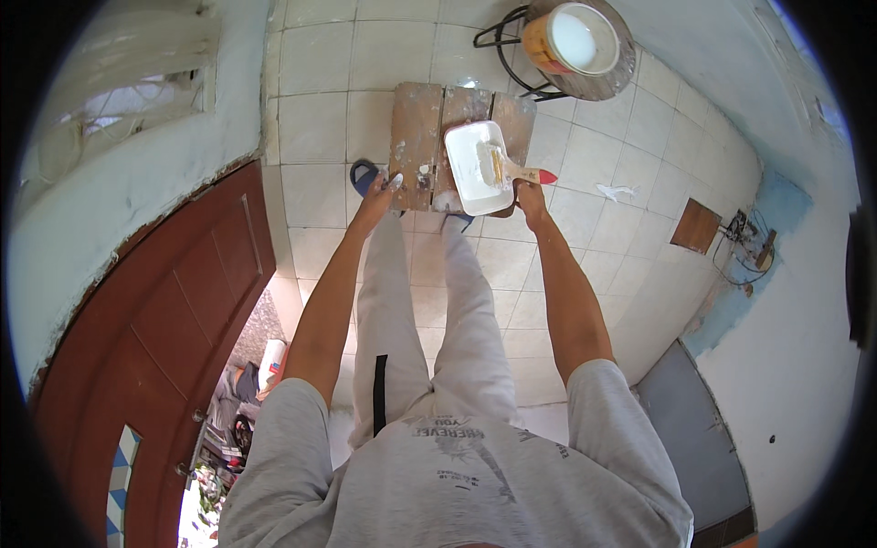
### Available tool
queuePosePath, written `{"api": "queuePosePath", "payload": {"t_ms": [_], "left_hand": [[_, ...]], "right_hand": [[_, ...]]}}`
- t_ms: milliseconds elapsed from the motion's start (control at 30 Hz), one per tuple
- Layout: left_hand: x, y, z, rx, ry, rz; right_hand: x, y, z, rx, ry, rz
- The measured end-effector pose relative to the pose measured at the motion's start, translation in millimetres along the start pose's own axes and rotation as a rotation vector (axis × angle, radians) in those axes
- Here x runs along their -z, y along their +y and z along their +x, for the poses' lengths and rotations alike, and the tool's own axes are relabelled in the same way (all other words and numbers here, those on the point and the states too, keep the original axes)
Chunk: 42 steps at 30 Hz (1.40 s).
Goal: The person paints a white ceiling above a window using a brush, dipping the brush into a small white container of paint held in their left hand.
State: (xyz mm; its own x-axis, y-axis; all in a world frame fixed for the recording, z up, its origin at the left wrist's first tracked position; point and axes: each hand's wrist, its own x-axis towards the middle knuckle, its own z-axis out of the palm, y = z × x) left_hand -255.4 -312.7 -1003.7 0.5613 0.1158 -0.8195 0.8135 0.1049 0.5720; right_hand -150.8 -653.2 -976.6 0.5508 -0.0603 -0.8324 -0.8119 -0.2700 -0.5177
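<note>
In front of me is a worn wooden plank top (418,119), spotted with white paint; whatever lies under it is hidden. My left hand (375,200) is closed on its near left edge, the thumb on top and whitish with paint. At the near right edge my right hand (530,197) is closed on the wood, its fingers partly hidden. A white rectangular tray (469,173) with paint residue sits on the planks. Across the tray's right rim lies a paintbrush (521,173), its bristles inside and its red-tipped handle sticking out just above my right hand.
A bucket of white liquid (573,38) stands on a round stool (603,80) at the far right. A brown door (174,301) stands ajar at left, with clutter (233,411) beyond. Loose wires (744,242) hang by the right wall. A white scrap (616,192) lies on the tiled floor (315,137).
</note>
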Motion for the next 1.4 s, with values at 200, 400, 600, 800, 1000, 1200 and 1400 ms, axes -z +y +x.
{"api": "queuePosePath", "payload": {"t_ms": [200, 400, 600, 800, 1000, 1200, 1400], "left_hand": [[-64, 15, -11, -0.064, 0.262, 0.827], [-162, 42, -31, -0.095, 0.132, -0.072], [-206, 57, -49, 0.143, 0.082, -0.510], [-196, 56, -35, 0.241, 0.067, -0.565], [-193, 68, -44, 0.219, -0.082, -0.596], [-165, 99, -128, 0.013, -0.329, -0.852], [-97, 143, -250, 0.065, -0.427, -0.804]], "right_hand": [[56, 26, -24, -0.076, 0.038, -0.086], [73, -1, -65, 0.232, -0.063, 0.129], [57, -27, -73, 0.268, -0.190, 0.118], [53, -37, -58, 0.228, -0.068, -0.082], [67, -42, -70, 0.272, -0.096, -0.183], [67, -83, -177, 0.523, -0.045, -0.080], [50, -143, -314, 0.842, -0.023, -0.146]]}}
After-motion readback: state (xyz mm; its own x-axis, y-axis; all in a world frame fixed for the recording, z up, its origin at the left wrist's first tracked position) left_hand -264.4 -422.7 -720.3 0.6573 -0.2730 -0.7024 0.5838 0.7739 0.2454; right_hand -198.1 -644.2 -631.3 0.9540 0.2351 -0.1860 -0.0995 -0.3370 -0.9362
